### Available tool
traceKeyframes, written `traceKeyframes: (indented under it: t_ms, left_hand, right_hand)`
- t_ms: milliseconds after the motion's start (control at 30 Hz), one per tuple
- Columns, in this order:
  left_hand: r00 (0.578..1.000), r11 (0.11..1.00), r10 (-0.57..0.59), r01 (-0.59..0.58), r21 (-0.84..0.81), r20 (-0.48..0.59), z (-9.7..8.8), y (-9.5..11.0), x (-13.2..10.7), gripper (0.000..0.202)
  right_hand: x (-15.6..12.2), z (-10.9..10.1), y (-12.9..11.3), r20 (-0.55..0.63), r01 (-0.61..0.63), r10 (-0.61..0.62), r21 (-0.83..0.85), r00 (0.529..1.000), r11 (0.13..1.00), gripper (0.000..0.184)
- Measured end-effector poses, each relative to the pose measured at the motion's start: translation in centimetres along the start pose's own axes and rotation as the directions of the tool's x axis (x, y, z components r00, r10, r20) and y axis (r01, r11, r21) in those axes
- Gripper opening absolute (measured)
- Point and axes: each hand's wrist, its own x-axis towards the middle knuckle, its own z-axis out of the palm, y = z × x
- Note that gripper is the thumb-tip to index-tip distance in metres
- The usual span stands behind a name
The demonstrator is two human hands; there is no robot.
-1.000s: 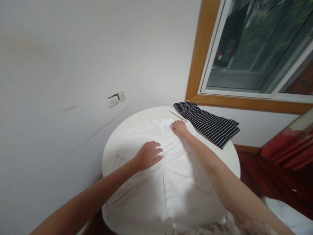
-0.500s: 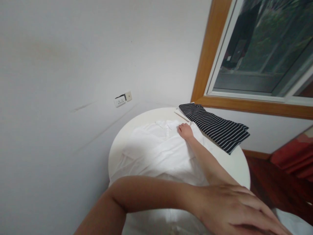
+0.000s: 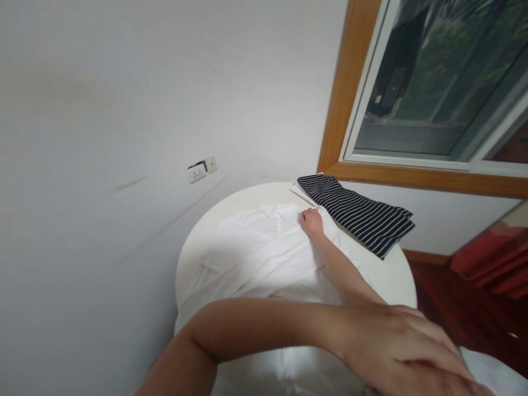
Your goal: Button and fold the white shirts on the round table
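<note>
A white shirt (image 3: 264, 247) lies spread on a round white table (image 3: 396, 278), collar at the far side. My right hand (image 3: 312, 221) rests near the collar, fingers curled down onto the cloth. My left hand (image 3: 400, 349) is close to the camera at the lower right, crossing over my right forearm, fingers stretched flat and together, pressing down; what lies under it is out of view.
A folded black-and-white striped garment (image 3: 358, 212) lies at the table's far right, with a thin wooden stick (image 3: 302, 197) beside it. A wall socket (image 3: 200, 169) sits on the white wall. A wood-framed window (image 3: 412, 165) is at the right, red fabric (image 3: 490, 264) below it.
My left hand left the middle of the shirt and swept toward me to the lower right, over my right forearm. My right hand stayed by the collar.
</note>
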Motion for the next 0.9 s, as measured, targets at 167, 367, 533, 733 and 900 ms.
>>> traceKeyframes:
  t_ms: [167, 367, 533, 733, 900]
  left_hand:
    - [0.937, 0.926, -0.331, 0.345, 0.153, -0.108, -0.2, -0.7, -0.5, 0.045]
    - [0.991, 0.992, -0.128, 0.129, 0.018, -0.03, -0.1, 0.9, 0.1, 0.041]
    - [0.969, 0.966, -0.225, 0.235, 0.11, -0.098, 0.6, -0.5, -0.1, 0.043]
    - [0.961, 0.959, -0.265, 0.271, 0.078, -0.076, 1.1, 0.8, -0.5, 0.049]
    - [0.981, 0.981, -0.191, 0.192, 0.016, -0.045, 0.5, 0.8, -0.6, 0.043]
  right_hand:
    - [0.0, 0.0, 0.1, -0.003, -0.001, 0.001, 0.007, 1.0, 1.0, 0.032]
    - [0.1, 0.0, 0.1, 0.003, -0.007, 0.007, 0.006, 1.0, 1.0, 0.033]
    - [0.1, 0.0, 0.1, 0.013, -0.012, 0.012, 0.0, 1.0, 1.0, 0.035]
    - [0.2, 0.2, 0.2, -0.015, -0.002, 0.002, -0.002, 1.0, 1.0, 0.033]
    - [0.2, 0.3, 0.2, -0.016, 0.004, -0.004, -0.008, 1.0, 1.0, 0.033]
